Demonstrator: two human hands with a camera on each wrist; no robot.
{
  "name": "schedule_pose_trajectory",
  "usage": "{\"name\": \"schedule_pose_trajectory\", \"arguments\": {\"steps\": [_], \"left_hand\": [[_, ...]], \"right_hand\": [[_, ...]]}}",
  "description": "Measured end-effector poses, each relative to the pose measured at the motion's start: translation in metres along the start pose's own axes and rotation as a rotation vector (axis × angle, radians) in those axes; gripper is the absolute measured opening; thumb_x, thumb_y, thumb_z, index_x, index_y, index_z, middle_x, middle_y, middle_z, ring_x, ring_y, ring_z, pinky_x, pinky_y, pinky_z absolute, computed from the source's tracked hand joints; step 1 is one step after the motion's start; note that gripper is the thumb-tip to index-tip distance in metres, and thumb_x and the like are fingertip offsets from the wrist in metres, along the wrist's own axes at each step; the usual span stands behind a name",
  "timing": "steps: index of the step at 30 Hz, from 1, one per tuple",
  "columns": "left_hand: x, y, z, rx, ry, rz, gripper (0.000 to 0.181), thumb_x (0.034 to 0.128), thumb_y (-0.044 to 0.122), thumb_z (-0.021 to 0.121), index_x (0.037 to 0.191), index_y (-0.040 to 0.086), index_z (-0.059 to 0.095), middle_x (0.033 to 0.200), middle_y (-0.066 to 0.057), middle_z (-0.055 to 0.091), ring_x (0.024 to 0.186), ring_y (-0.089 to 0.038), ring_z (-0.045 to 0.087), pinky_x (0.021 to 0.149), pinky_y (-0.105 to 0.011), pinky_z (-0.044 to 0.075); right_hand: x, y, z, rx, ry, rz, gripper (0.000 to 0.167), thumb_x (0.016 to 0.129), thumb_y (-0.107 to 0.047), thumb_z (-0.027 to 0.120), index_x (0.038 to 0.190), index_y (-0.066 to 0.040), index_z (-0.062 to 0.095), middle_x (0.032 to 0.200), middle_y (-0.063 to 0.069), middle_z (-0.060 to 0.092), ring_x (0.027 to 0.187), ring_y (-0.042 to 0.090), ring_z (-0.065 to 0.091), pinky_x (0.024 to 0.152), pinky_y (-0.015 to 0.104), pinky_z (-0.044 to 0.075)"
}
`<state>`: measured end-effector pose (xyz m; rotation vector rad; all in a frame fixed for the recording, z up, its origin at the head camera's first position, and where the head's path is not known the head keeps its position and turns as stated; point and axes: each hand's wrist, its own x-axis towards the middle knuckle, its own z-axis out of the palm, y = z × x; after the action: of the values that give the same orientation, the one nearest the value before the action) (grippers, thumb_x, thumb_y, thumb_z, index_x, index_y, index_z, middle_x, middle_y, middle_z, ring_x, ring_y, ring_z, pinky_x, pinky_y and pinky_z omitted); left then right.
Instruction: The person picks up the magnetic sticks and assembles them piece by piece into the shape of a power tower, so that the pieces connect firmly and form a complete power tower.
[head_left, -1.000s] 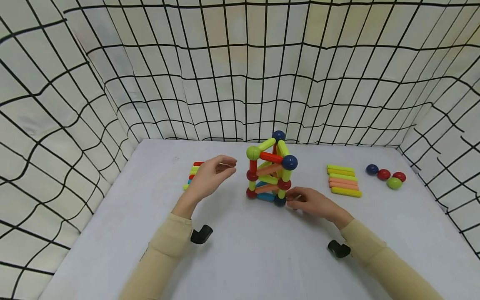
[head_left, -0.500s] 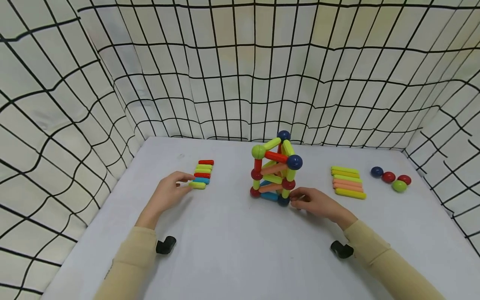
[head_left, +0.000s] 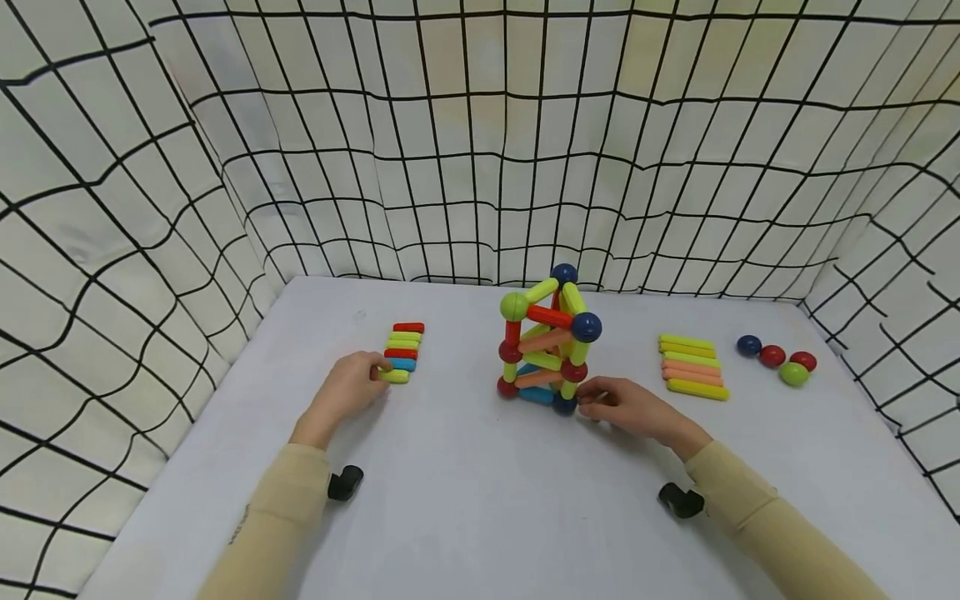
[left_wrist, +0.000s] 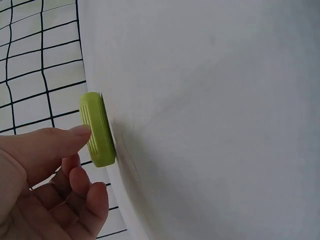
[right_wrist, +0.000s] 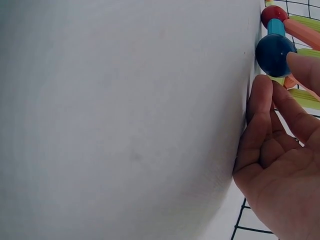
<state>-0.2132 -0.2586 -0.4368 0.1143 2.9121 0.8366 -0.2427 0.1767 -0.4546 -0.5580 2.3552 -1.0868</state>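
Observation:
At the left of the table in the head view, my left hand (head_left: pixel 347 389) pinches the short yellow-green building stick (head_left: pixel 396 377) at the near end of a row. The left wrist view shows the thumb on this ribbed stick (left_wrist: pixel 98 131), with the opposing fingertip hidden behind it. A tower of balls and building sticks (head_left: pixel 551 317) stands upright mid-table. Beside its base is my right hand (head_left: pixel 624 406), thumb and fingertips around the dark blue ball (right_wrist: pixel 272 56) at the near bottom corner. Part of that ball is covered by the thumb.
Blue, red and yellow-green short sticks (head_left: pixel 403 345) lie beyond the left hand. Longer yellow and orange sticks (head_left: pixel 692 366) lie right of the tower. Loose blue, red and green balls (head_left: pixel 772 356) sit farther right. Black netting (head_left: pixel 480 156) encloses the back and sides.
My left hand has moved left from near the tower to the stick row, and its fingers have closed on the nearest yellow-green stick. The right hand stays at the tower's base.

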Motion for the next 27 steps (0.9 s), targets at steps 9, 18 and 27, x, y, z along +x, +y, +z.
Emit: {"name": "schedule_pose_trajectory", "arguments": {"steps": [9,18,27], "left_hand": [[0.007,0.024,0.007,0.151,-0.090,0.051,0.018,0.0842,0.004,0.069,0.102,-0.002,0.070,0.094,-0.010,0.067,0.083,-0.024,0.057,0.079,-0.041,0.052],[0.016,0.073,0.002,-0.336,0.003,0.147,0.027,0.0927,0.019,0.067,0.116,0.005,0.066,0.105,-0.005,0.067,0.097,-0.021,0.062,0.085,-0.038,0.051],[0.025,0.147,-0.015,-0.880,0.143,0.298,0.039,0.0942,0.022,0.067,0.130,0.008,0.059,0.121,-0.007,0.063,0.110,-0.020,0.061,0.100,-0.035,0.047]], "right_hand": [[0.001,0.000,0.001,-0.002,0.002,-0.003,0.039,0.096,-0.032,0.062,0.127,-0.008,0.060,0.113,0.005,0.062,0.098,0.021,0.058,0.086,0.035,0.050],[0.000,0.000,0.002,-0.019,0.011,0.004,0.038,0.096,-0.033,0.062,0.126,-0.010,0.061,0.112,0.003,0.063,0.097,0.020,0.057,0.084,0.033,0.049],[0.001,0.000,0.002,-0.028,0.015,-0.007,0.037,0.096,-0.033,0.062,0.125,-0.009,0.061,0.110,0.002,0.063,0.096,0.019,0.057,0.083,0.033,0.049]]}}
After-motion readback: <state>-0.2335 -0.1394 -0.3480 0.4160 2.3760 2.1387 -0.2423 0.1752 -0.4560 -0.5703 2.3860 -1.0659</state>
